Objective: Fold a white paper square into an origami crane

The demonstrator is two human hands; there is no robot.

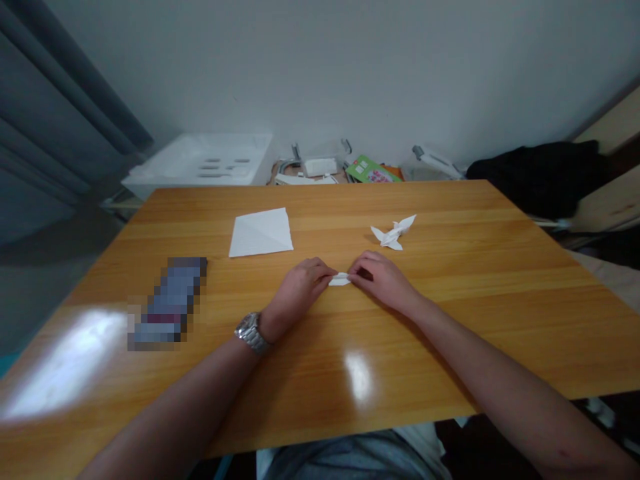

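Note:
A small folded piece of white paper (340,279) is stretched between my two hands, low over the middle of the table. My left hand (303,285), with a metal watch at its wrist, pinches the paper's left end. At the right end, my right hand (379,279) grips it between thumb and fingertips. Beyond my right hand lies a folded white paper figure (394,233) with pointed, wing-like parts. A flat white sheet (261,233) with a crease rests past my left hand. My fingers hide both ends of the folded paper.
A phone-like object (173,300), pixelated, lies on the wooden table (425,373) at left. Behind the far edge are a white plastic tray (195,157), a green booklet (373,170) and assorted items. Black cloth (535,175) is heaped at back right.

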